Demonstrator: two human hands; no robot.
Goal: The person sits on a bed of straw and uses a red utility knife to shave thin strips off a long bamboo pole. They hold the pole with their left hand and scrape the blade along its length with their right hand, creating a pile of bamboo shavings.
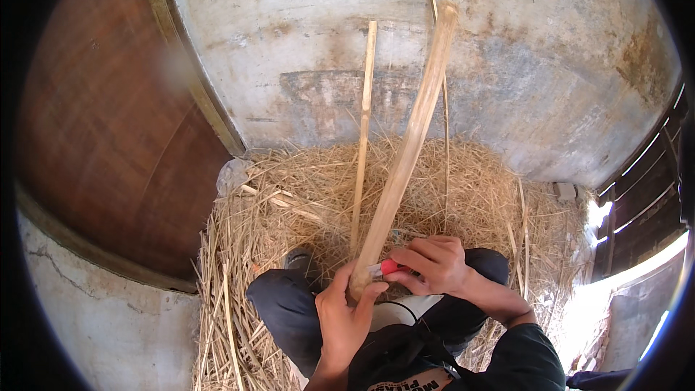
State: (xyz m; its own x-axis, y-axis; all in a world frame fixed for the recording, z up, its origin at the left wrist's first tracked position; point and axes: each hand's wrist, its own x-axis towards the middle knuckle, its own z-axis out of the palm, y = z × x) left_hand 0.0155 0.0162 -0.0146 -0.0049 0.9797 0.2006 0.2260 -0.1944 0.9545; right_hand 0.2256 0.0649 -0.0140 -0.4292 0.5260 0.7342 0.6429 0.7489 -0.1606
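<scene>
A long, pale brown wooden strip (405, 159), probably bamboo, slants up and away from my lap toward the wall. My left hand (342, 316) grips its lower end, thumb on one side and fingers on the other. Closed around a small red-handled knife (390, 266) is my right hand (439, 263). The knife's short, light-coloured tip meets the strip just above my left thumb; its exact shape is too small to tell. Both hands are above my lap, between my bent knees.
Loose straw (304, 166) covers the floor around me. A thin pole (365, 101) and a narrower stick (446, 137) lean on the stained wall (311, 43). A brown door panel (116, 137) stands at left; dark slats (651, 181) are at right.
</scene>
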